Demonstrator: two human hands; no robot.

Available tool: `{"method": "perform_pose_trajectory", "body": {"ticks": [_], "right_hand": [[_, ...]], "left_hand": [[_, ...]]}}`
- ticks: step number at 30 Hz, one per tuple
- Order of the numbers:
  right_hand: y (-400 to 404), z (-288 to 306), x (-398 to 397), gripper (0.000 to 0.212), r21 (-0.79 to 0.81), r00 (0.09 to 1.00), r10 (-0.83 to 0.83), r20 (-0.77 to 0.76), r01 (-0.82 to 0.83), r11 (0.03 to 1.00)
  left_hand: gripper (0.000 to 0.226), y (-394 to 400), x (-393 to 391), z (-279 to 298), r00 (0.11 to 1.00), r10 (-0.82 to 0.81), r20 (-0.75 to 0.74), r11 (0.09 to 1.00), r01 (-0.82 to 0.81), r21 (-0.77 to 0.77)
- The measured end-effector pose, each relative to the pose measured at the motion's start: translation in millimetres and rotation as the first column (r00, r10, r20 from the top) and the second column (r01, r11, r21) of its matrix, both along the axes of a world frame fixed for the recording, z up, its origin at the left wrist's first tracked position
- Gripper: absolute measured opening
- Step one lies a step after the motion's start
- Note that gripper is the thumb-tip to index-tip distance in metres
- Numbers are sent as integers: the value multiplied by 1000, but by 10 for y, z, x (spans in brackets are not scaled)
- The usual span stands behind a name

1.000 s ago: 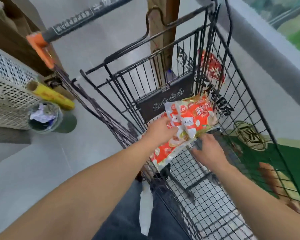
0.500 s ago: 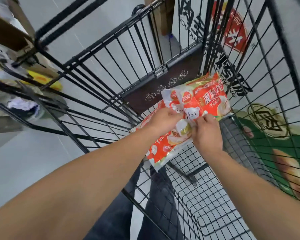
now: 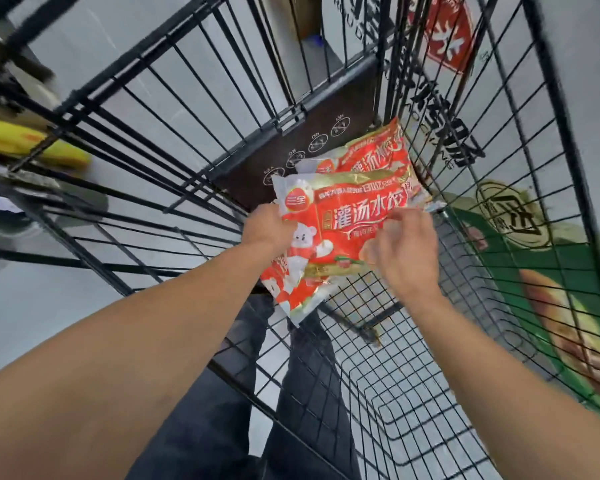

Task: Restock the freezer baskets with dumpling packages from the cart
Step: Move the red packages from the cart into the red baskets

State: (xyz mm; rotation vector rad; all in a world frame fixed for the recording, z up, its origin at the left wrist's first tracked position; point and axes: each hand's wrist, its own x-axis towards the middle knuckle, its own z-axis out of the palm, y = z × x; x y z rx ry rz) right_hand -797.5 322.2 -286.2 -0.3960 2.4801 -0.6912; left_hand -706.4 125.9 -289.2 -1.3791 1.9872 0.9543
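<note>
Both my arms reach down into a black wire cart (image 3: 388, 393). A red and white dumpling package (image 3: 343, 209) with a bear on it lies on top of a small stack. Another red package (image 3: 371, 155) shows behind it, and a third (image 3: 291, 289) pokes out beneath. My left hand (image 3: 267, 226) grips the stack's left edge. My right hand (image 3: 406, 251) lies over the top package's right side with fingers bent on it; whether it grips the package is not clear.
The cart's wire walls rise on the left, far and right sides. A dark child-seat flap (image 3: 305, 150) stands at the far end. Outside lie a yellow roll (image 3: 32, 143) on the left and a green floor graphic (image 3: 534, 271) on the right. Dark trousers show below.
The view has dipped deeper into the cart. My right hand moved from under the packages onto the top one, which now lies flatter, face up. My left hand keeps its hold.
</note>
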Motion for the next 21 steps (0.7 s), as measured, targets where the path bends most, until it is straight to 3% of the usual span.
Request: {"method": "perform_pose_trajectory", "body": {"ticks": [1,4,6,8,11,14,21], "right_hand": [[50,-94,-119,35,36,982,-150,114,147,989],[74,-274,-315,40,96,786,-443,430,449,889],[80,-283,-416,32,90,700,-510,500,543,835],[112,-299,-500,21,66,605,-580,545,659,749],[200,-181,-464,22,55,503,-543,672,697,715],[307,-3,-289,17,56,494,-582,646,730,681],[636,679,214,16,-29,455,-714,531,852,522]], "left_hand": [[27,0,24,-13,999,34,-6,999,-34,8],[29,14,31,-59,991,129,-38,991,-127,43],[33,37,40,-75,974,219,-54,974,-215,79],[33,39,103,-144,905,416,-89,905,-403,138],[11,61,210,-196,779,608,-154,792,-584,176],[13,126,225,-18,767,611,-197,790,-575,212],[25,93,179,663,875,342,-343,936,-287,202]]}}
